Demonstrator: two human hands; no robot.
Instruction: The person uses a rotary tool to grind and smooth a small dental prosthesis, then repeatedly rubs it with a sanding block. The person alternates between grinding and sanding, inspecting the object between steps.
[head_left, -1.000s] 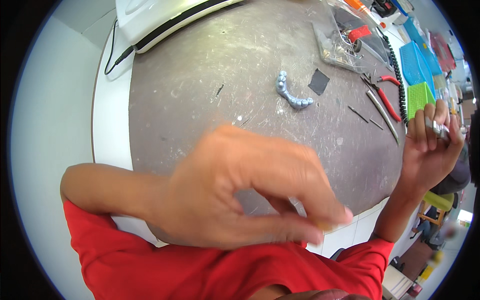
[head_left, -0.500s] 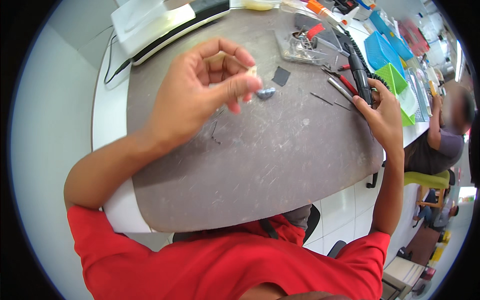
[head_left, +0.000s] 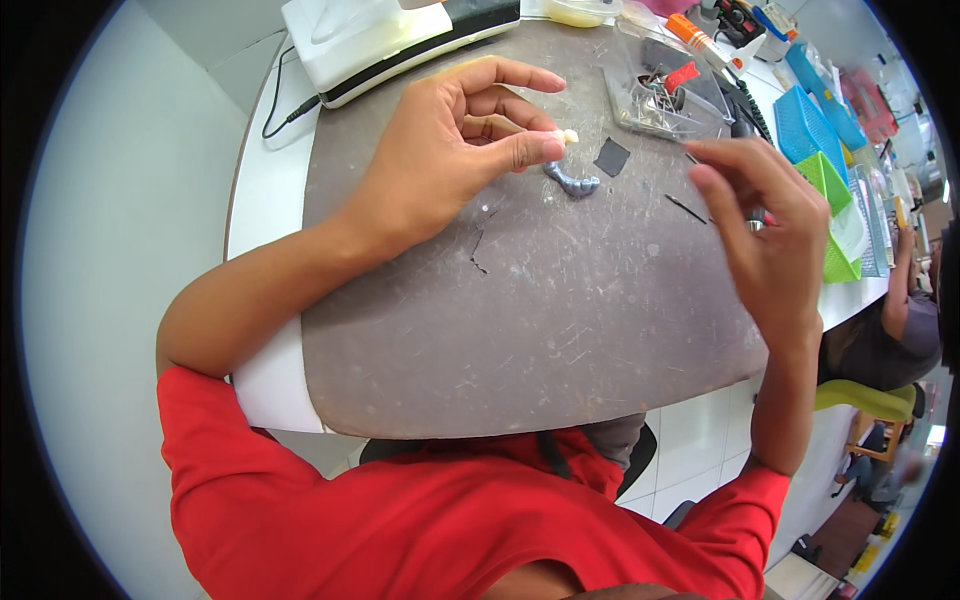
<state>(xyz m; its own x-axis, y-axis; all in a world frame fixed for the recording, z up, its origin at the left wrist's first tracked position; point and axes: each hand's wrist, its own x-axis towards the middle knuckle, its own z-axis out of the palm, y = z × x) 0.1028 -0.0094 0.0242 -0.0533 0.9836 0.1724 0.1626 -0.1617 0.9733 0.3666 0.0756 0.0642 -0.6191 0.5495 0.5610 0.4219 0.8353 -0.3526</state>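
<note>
Head camera shows us two bare hands above a matt grey-brown surface (head_left: 500, 340), scratched and flecked with pale spots. Our left hand (head_left: 440, 150) pinches one small, cream-coloured piece (head_left: 569, 137) between thumb and fingertips, above the surface. Just below it lies one glossy blue-grey arch (head_left: 577, 185), curved and lumpy like a row of teeth. Our right hand (head_left: 778, 215) has its fingers curled over the tool side; we cannot tell whether it grips anything. Between the hands we count one flat, dark square (head_left: 612, 157) and one thin, dark rod (head_left: 685, 208). One clear plastic box (head_left: 622, 112) holds small metal parts, too jumbled to count, and one red piece (head_left: 683, 76). Two plastic baskets stand rightward: one blue (head_left: 803, 125), one lime green (head_left: 826, 182).
</note>
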